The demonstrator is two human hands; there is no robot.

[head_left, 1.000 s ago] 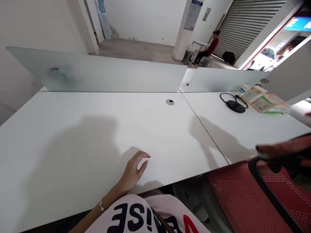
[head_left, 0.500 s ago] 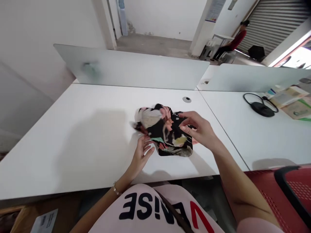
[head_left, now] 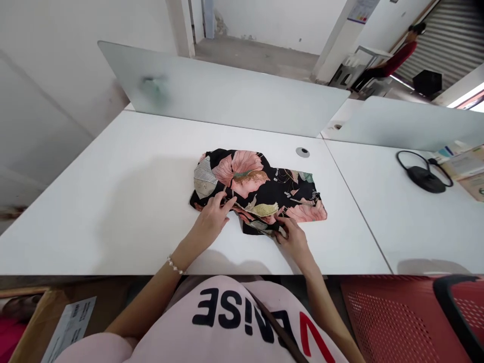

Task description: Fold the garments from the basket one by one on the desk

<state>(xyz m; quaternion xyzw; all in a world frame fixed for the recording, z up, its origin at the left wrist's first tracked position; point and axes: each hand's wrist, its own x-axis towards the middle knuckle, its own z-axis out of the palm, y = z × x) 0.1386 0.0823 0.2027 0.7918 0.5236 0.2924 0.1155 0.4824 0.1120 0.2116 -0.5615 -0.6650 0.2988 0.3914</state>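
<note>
Item 1, a black floral fabric garment (head_left: 257, 184) with pink leaf print, lay doubled over in a flat bundle near the middle of a white desk (head_left: 113, 217), on the side nearest me. Item 2, the left hand (head_left: 212, 219), had its fingers together and pressed on the bundle's near edge; I could not tell whether the thumb was underneath. Item 3, the right hand (head_left: 294, 241), pinched the fabric's lower edge between its fingertips (head_left: 282, 231). As I judged it from my remote seat, working close to the fold and keeping the flat of the fingers down was sound handling, since slippery print cloth shifts easily.

Also logged: a pearl-beaded bracelet (head_left: 175, 265) on the left wrist, a frosted divider panel (head_left: 227, 96), a black power adapter with cord (head_left: 423, 177), and a red mesh chair (head_left: 397, 317).

Writing: a pink top (head_left: 227, 327) carried dark letters ending "ISE", seen upside down, beside a red stroke; the rest was unclear. A white label (head_left: 68, 327) on a cardboard box was too small to read.
</note>
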